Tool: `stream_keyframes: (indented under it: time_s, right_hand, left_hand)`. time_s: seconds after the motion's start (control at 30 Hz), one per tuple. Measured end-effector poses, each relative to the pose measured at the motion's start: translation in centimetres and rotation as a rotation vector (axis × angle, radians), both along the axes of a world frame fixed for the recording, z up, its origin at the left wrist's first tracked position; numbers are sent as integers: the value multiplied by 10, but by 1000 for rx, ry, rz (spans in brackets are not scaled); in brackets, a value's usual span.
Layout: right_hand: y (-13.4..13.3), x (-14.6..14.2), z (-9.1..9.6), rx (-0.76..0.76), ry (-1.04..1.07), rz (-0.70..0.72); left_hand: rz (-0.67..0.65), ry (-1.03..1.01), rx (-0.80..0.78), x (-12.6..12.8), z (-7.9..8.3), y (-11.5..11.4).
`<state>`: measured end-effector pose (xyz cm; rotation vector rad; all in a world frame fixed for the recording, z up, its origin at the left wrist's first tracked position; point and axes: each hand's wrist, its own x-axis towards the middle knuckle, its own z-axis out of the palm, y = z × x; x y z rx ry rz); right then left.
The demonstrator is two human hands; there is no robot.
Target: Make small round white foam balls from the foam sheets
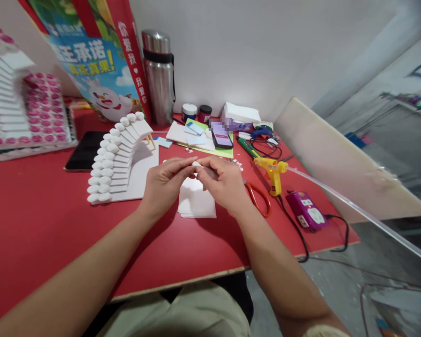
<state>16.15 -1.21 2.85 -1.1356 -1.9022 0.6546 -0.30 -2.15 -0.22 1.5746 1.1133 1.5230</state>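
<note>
My left hand (165,181) and my right hand (225,180) meet over the table, fingertips and thumbs closed on a small white piece (196,164). Its exact kind is hidden by the fingers. Just below lies a small stack of white paper squares (197,203). Left of my left hand stands a white model staircase (121,164), curving upward on a white base. Rounded white pieces (105,172) line its outer edge. Beside my right wrist are red-orange tool handles (265,200), and further right a yellow glue gun (274,177) with a long clear glue stick in it.
A purple power socket (307,210) with a cable sits near the right edge. Behind are a steel thermos (158,84), a printed bag (94,70), a phone (221,135) and small jars (189,112). A dark tablet (84,152) and a pink-flowered model (45,107) stand left.
</note>
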Motion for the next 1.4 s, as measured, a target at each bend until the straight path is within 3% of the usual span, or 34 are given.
stream_keyframes:
  time_s: [0.13, 0.23, 0.3, 0.37, 0.5, 0.63, 0.77, 0.93, 1.13, 1.27, 1.4]
  right_hand:
    - [-2, 0, 1, 54, -24, 46]
    - [-4, -3, 2, -16, 54, 38]
    - [-3, -3, 3, -194, 187, 44]
    - [1, 0, 5, -463, 382, 93]
    - [13, 9, 5, -953, 654, 299]
    - [17, 10, 2, -1094, 749, 408]
    - [11, 6, 5, -1053, 806, 422]
    - [7, 3, 4, -856, 660, 359]
    - [6, 3, 0, -439, 316, 237]
    - [4, 1, -1, -104, 19, 70]
    - [-1, -5, -5, 168, -142, -57]
  left_hand:
    - [-12, 98, 98, -3, 0, 1]
    - [12, 156, 138, -3, 1, 0]
    - [39, 169, 137, -3, 2, -1]
    - [63, 156, 115, -2, 2, -1]
    - [51, 77, 40, -4, 1, 1]
    - [-7, 43, 8, -6, 1, 4]
    - [-26, 20, -8, -5, 2, 3]
    - [-24, -34, -45, -4, 2, 2]
    - [-28, -90, -80, -3, -2, 2]
    - [-7, -134, -93, 1, -7, 2]
    - [40, -103, -50, 6, -9, 1]
